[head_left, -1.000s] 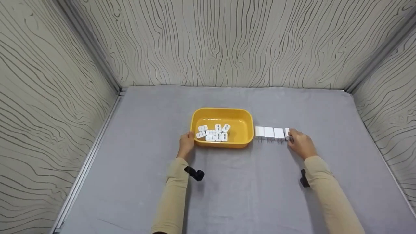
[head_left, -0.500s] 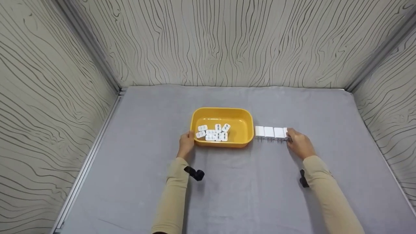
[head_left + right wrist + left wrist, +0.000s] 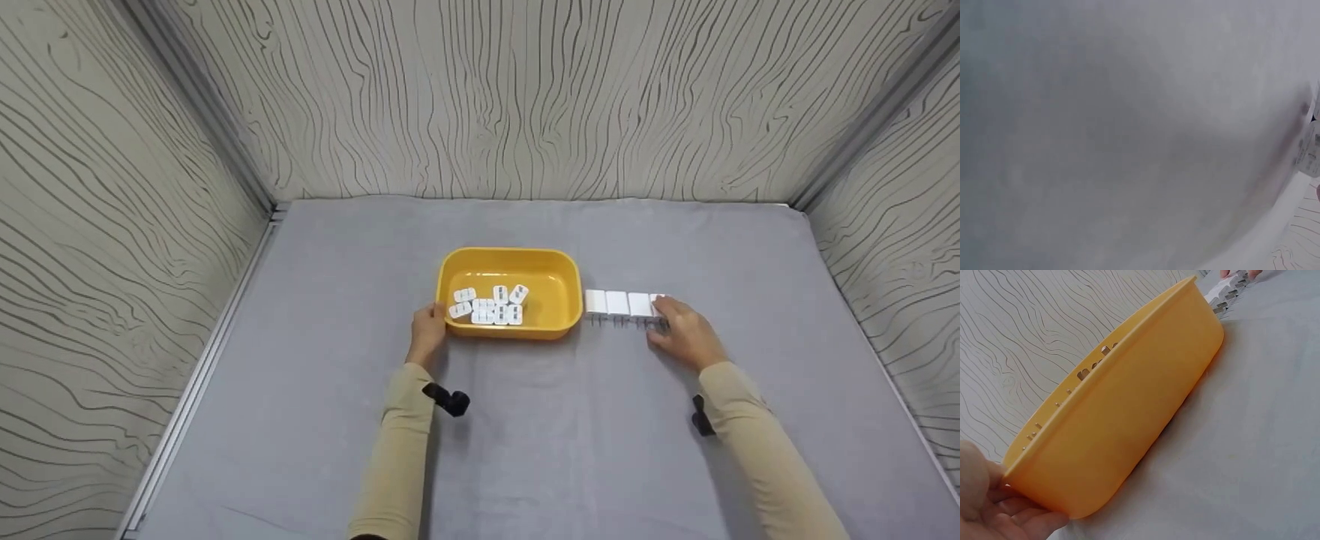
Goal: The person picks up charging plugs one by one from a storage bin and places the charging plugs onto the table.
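Observation:
A yellow plastic basin (image 3: pixel 525 332) stands on the cloth, with several white plugs (image 3: pixel 484 311) lying in its left part, their metal prongs showing over the rim in the left wrist view. My left hand (image 3: pixel 427 330) grips the basin's left end, thumb at the rim and fingers against the outer wall. Right of the basin, white plugs (image 3: pixel 617 303) stand in a row, prongs toward me. At the row's right end my right hand (image 3: pixel 688 334) touches the last plug (image 3: pixel 656 300) with spread thumb and finger, partly covering it. The right wrist view catches only a printed white block (image 3: pixel 1310 152).
Grey cloth (image 3: pixel 525 435) covers the table. Panels with a wood-grain pattern (image 3: pixel 480 97) enclose the back and both sides, joined by metal posts. A black wrist mount (image 3: pixel 448 400) sticks out from the left sleeve.
The right hand has slid the last plug left, up against the row. Its thumb has since come away from the plug, downward. The left hand stays on the basin.

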